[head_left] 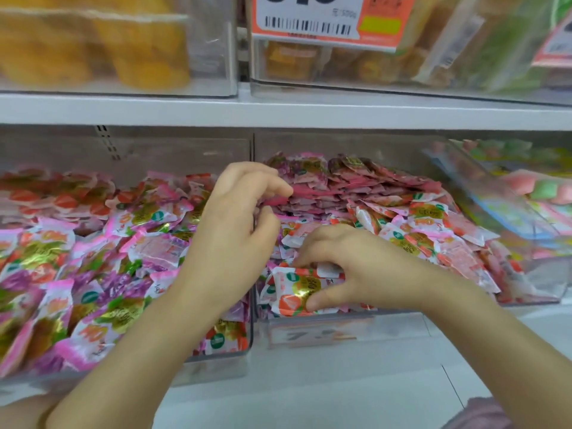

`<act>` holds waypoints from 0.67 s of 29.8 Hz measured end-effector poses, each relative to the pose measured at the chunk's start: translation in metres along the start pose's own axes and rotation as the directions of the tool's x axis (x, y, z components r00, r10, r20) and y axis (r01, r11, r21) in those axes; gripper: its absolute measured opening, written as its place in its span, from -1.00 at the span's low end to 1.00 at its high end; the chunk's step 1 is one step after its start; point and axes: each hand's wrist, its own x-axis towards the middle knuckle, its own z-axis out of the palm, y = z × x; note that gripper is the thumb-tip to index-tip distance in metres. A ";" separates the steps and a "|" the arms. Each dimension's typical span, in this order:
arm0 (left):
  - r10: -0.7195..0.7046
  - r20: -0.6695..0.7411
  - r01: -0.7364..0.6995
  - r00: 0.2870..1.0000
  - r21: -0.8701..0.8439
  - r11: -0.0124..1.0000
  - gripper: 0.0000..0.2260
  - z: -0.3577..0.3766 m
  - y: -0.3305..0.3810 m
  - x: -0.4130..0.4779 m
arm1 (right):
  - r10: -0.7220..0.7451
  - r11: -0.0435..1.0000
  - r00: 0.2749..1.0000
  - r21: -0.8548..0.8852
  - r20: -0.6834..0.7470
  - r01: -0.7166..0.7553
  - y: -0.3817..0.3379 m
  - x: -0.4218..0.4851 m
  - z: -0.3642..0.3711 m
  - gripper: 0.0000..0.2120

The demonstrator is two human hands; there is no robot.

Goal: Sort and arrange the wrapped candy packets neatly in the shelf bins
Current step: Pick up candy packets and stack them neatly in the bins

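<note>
Two clear shelf bins hold pink, white and orange wrapped candy packets. The left bin [241, 356] is a loose jumble. In the right bin [526, 300] packets lie in a flat stack [365, 187] at the back and loose ones in front. My left hand [238, 230] hovers over the divider between the bins, fingers curled, fingertips touching the pink edges of the stacked packets. My right hand [356, 270] grips a small bunch of candy packets [294, 292] at the front of the right bin, thumb below and fingers on top.
A white shelf board [278, 111] runs above the bins, carrying clear bins of yellow snacks [93, 44] and an orange price tag [325, 20]. Another bin with green and pink sweets [532, 187] stands at the right. A blurred price label [315, 334] sits on the right bin's front.
</note>
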 end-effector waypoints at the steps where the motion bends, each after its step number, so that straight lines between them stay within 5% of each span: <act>1: -0.003 -0.002 0.003 1.000 0.000 1.000 -0.69 0.000 0.000 0.000 | 0.000 1.000 1.000 0.015 -0.019 0.000 0.000 -0.001 -0.002 -0.56; 6: -0.008 0.001 0.008 1.000 0.012 1.000 -0.69 0.000 -0.002 -0.002 | 0.065 0.982 0.998 0.182 -0.021 -0.061 0.001 -0.001 -0.010 -0.68; 14: -0.004 0.019 0.004 1.000 0.005 1.000 -0.70 -0.003 0.000 -0.002 | 0.309 0.795 0.918 0.597 -0.250 -0.105 0.012 0.001 -0.019 -0.82; 16: -0.003 0.020 0.003 1.000 -0.001 1.000 -0.69 -0.004 0.000 -0.002 | 0.283 0.793 0.948 0.591 -0.146 -0.146 0.014 0.000 -0.022 -0.80; 20: -0.008 0.027 0.008 1.000 -0.010 1.000 -0.69 -0.005 0.000 -0.003 | 0.137 0.955 0.989 0.259 0.049 -0.145 0.011 -0.001 -0.026 -0.84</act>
